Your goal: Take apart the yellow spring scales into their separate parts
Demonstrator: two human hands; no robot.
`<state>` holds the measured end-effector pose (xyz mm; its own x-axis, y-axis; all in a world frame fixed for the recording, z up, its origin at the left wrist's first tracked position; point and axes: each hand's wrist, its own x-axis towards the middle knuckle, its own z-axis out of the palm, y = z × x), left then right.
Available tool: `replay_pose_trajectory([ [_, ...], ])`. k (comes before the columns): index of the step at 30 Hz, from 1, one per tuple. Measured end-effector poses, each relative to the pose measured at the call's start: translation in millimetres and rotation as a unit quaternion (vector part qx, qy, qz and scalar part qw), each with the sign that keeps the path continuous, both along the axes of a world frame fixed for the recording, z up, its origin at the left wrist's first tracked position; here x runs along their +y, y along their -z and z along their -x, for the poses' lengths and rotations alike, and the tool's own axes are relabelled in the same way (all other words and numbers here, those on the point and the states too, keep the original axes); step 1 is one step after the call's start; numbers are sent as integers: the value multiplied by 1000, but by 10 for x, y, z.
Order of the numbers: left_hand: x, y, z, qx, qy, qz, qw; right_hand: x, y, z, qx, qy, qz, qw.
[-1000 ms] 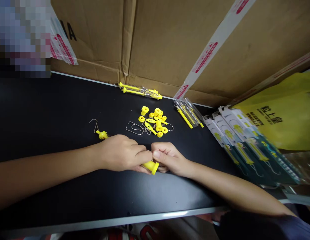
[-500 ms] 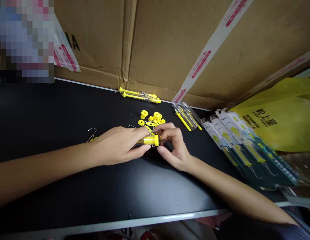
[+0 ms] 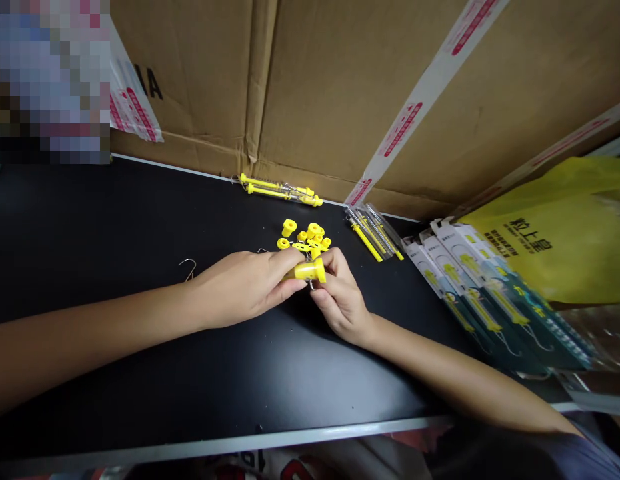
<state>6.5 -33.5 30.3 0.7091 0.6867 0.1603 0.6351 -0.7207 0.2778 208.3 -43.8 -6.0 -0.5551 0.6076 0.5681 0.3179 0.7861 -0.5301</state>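
My left hand [image 3: 250, 280] is wrapped around a spring scale [image 3: 308, 271] with a clear tube and a yellow end cap that points right. At that cap, my right hand [image 3: 343, 293] is closed, its thumb and bent fingers pinching a thin metal hook [image 3: 311, 285], partly covered by the fingers. Most of the tube is hidden inside my left hand. Just beyond both hands lies a small pile of yellow plastic end pieces [image 3: 314, 231]. A wire hook [image 3: 190, 269] sticks out behind my left wrist.
Two assembled spring scales [image 3: 277, 189] lie by the back edge of the black table [image 3: 140, 373]. Clear tubes with yellow rods [image 3: 370, 233] rest right of them. Printed boxes [image 3: 483, 287] and a yellow bag [image 3: 565, 227] stand at right. A cardboard box [image 3: 330, 93] walls off the back.
The capped end of the spring scale has shifted slightly right and up. My right fingers have curled in closer against the cap, and the hook now shows below it.
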Motion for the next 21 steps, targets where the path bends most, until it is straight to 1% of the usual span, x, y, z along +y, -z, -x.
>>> replay_pose_trajectory([
  [3, 4, 7, 16, -35, 20, 26, 999, -15, -8, 6, 10, -1, 10, 1000],
  [6, 16, 19, 25, -72, 43, 64, 994, -14, -6, 2, 4, 2, -5, 1000],
  [8, 27, 29, 25, -82, 47, 74, 993, -8, -3, -7, -5, 0, -18, 1000],
  [15, 38, 48, 20, -53, 28, 64, 996, 1, -3, -21, -33, -6, -24, 999],
  [21, 37, 57, 15, -26, 25, 38, 999, -17, -12, -2, -6, -17, -9, 1000],
])
